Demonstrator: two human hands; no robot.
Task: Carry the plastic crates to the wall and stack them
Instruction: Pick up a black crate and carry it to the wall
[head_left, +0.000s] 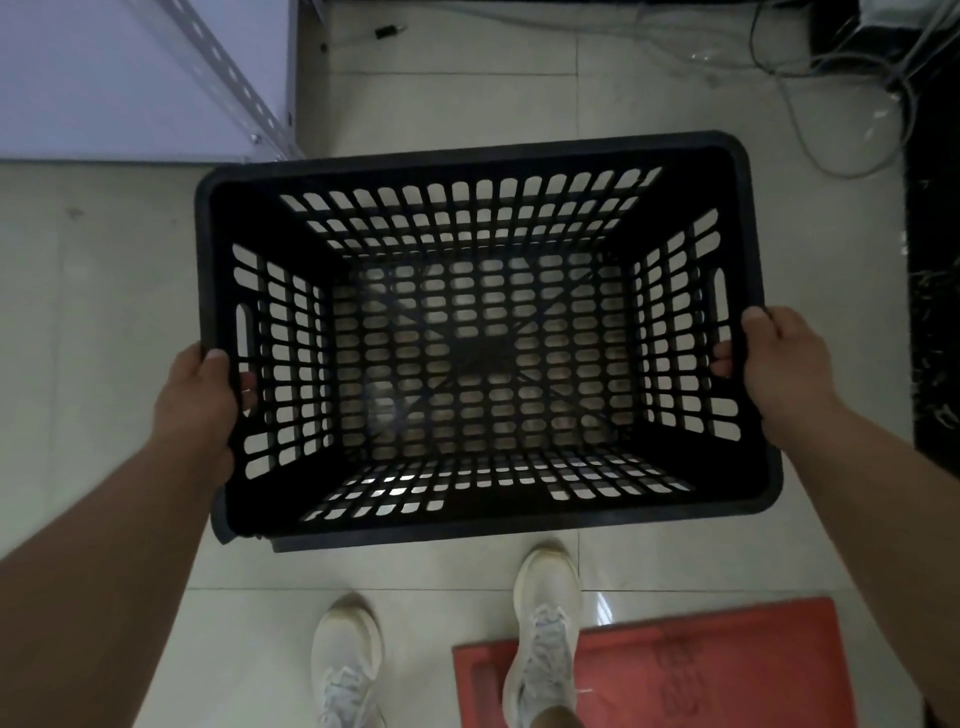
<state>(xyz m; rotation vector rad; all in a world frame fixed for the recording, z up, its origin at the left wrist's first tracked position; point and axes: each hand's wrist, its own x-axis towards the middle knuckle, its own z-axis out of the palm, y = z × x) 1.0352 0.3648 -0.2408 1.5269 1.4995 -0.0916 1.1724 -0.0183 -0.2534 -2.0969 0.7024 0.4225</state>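
Observation:
An empty black plastic crate (519, 525) with slotted walls and floor fills the middle of the head view, held level above the tiled floor. My left hand (200, 405) grips its left side, fingers hooked through the handle slot. My right hand (784, 374) grips the right side the same way. Through the crate's floor a second perforated layer shows faintly; I cannot tell whether it is another crate. A dark edge sticks out below the near rim.
A white panel with a perforated metal shelf post (228, 83) stands at the top left. Loose cables (810, 73) lie at the top right beside a dark mat (935, 312). A red mat (727, 670) lies under my right white shoe (545, 623).

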